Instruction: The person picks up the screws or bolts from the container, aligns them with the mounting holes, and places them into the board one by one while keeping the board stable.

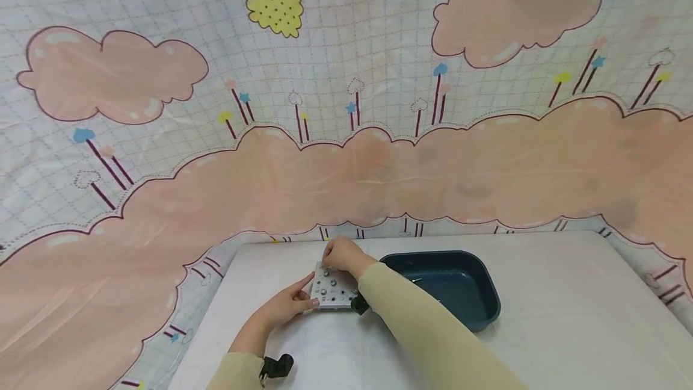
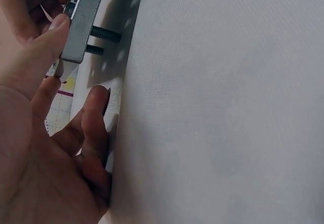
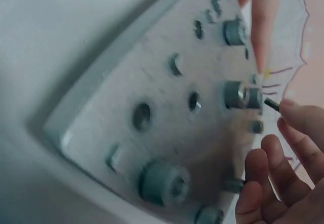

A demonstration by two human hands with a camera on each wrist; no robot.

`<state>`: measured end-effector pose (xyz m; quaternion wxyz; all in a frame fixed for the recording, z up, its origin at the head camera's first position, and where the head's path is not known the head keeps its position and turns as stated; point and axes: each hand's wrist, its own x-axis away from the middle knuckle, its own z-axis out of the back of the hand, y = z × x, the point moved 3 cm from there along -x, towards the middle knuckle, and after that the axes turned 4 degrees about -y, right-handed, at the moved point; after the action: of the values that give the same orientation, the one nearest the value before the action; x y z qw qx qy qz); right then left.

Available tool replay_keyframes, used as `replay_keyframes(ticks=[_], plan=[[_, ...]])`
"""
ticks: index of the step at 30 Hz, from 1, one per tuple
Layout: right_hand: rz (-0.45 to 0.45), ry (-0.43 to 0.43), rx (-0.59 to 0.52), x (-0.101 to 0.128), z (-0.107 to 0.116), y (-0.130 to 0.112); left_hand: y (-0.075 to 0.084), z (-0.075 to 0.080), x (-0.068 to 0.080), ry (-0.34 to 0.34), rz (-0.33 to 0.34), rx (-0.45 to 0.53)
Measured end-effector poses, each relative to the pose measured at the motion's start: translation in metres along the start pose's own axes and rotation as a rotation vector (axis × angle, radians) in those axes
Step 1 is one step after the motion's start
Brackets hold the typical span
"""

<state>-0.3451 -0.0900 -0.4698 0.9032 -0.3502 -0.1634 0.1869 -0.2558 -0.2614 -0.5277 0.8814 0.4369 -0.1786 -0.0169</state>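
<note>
A grey metal plate point(image 1: 335, 289) with holes and several socket-head screws point(image 3: 164, 183) is held slightly off the white table at its left side. My left hand point(image 1: 288, 306) grips the plate's left edge between thumb and forefinger, the other fingers loosely bent below. In the left wrist view, threaded screw ends point(image 2: 106, 34) stick out of the plate's underside. My right hand point(image 1: 343, 255) is over the plate's far edge. It pinches a small dark screw point(image 3: 272, 104) between thumb and forefinger, close to the seated screws; the fingertips hide part of it.
A dark blue tray point(image 1: 489, 294) stands right of the plate, partly behind my right sleeve, with a small metal piece point(image 1: 416, 280) in it. The white table point(image 1: 563, 318) meets a patterned cloth point(image 1: 379, 179) at the back.
</note>
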Motion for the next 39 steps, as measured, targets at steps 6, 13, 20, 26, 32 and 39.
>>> replay_keyframes(ticks=[6, 13, 20, 26, 32, 39], plan=[[-0.006, 0.038, 0.015, 0.001, -0.005, 0.004, 0.004, -0.004, 0.000, -0.009, -0.001, 0.001], [-0.029, 0.028, 0.125, -0.002, -0.011, 0.000, 0.005, -0.004, 0.002, -0.010, 0.008, 0.016], [-0.001, 0.023, 0.230, 0.001, -0.014, -0.007, 0.006, -0.003, 0.003, -0.011, -0.005, 0.028], [0.002, 0.032, 0.216, 0.000, -0.015, -0.011, 0.005, -0.003, 0.004, 0.003, 0.008, 0.013], [0.036, 0.058, 0.141, 0.004, -0.005, -0.017, 0.006, -0.002, 0.004, 0.018, 0.022, 0.007], [0.096, 0.006, 0.044, 0.016, 0.014, -0.020, 0.002, -0.001, 0.002, 0.019, 0.031, 0.007]])
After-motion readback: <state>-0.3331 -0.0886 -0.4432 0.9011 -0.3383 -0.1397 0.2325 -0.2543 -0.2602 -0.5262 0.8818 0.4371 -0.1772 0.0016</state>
